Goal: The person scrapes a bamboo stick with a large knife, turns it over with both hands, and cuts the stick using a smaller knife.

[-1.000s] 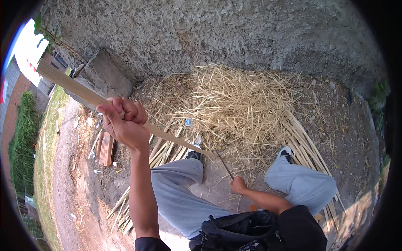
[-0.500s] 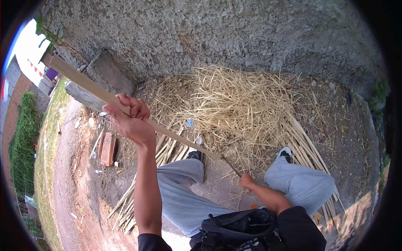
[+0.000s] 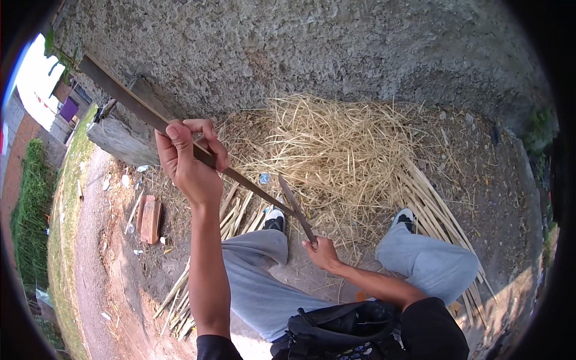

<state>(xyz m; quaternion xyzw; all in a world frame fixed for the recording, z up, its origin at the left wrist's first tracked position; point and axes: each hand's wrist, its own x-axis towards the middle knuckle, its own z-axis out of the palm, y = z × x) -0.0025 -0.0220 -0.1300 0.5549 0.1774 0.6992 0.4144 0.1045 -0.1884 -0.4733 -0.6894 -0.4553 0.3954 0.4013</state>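
Observation:
My left hand [image 3: 191,161] is raised on the left, its fingers closed round a long flat bamboo strip [image 3: 125,96]. The strip slants from the upper left down toward the middle, with a dark face showing. In my right hand [image 3: 323,252], lower and right of centre, is a knife [image 3: 294,203] with a long dark blade pointing up and left. Its handle is hidden in my fist. The strip's lower end meets the blade in the picture; whether they touch I cannot tell.
A heap of pale shavings [image 3: 345,153] lies against the rough wall [image 3: 312,54]. Bamboo strips rest on the ground by my left leg [image 3: 180,300] and right leg [image 3: 441,216]. A reddish brick [image 3: 149,219] and a concrete block [image 3: 123,141] are on the left.
The bamboo strip has turned over from its pale face to its dark one, and my left fingers have shifted. My right hand has moved up and left, with the knife blade now angled across the strip.

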